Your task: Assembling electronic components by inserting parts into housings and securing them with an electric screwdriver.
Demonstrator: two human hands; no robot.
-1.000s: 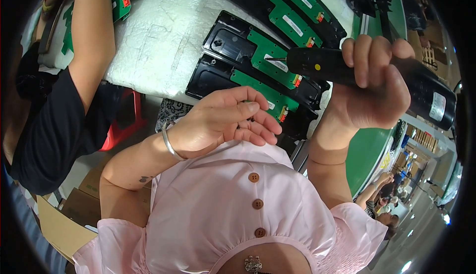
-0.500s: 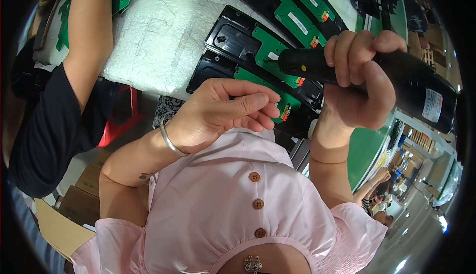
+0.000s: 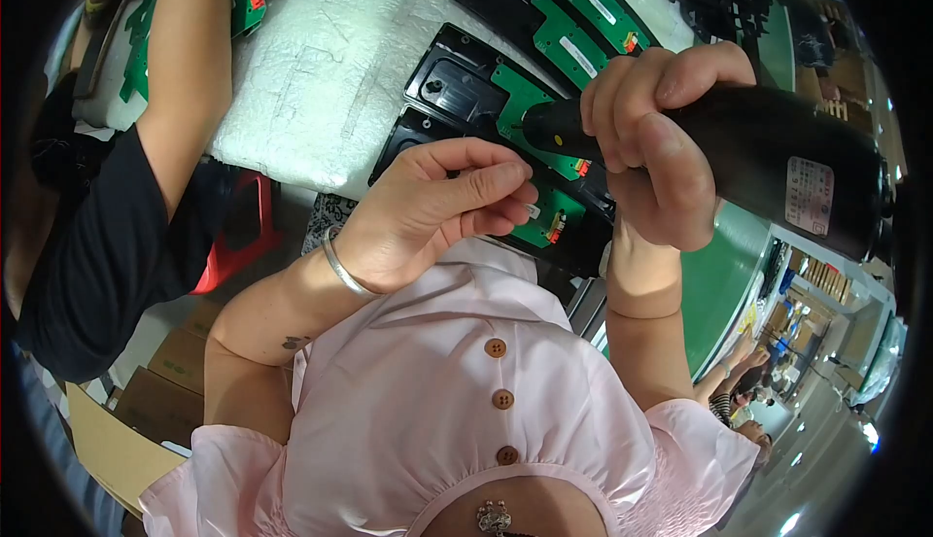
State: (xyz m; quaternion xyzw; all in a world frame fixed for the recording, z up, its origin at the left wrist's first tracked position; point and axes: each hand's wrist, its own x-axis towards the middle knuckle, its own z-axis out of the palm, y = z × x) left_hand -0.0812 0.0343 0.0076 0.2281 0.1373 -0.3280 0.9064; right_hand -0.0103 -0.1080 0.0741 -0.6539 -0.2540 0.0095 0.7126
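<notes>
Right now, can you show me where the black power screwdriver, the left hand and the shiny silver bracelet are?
Black power screwdriver (image 3: pixel 753 143): head view, on its thick body.
Left hand (image 3: pixel 432 199): head view, on its middle.
Silver bracelet (image 3: pixel 340 271): head view, on its band.

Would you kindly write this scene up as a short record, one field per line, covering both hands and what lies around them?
Left hand: thumb and forefinger close together; whether it holds anything cannot be told
Right hand: wrapped around a black handheld driver
Driver tip: toward a green circuit board; contact unclear
Workpieces: black casings bearing green circuit boards
Surface: white padded covering
Left side: another person's bare arm
Lower left: open cardboard box
</notes>
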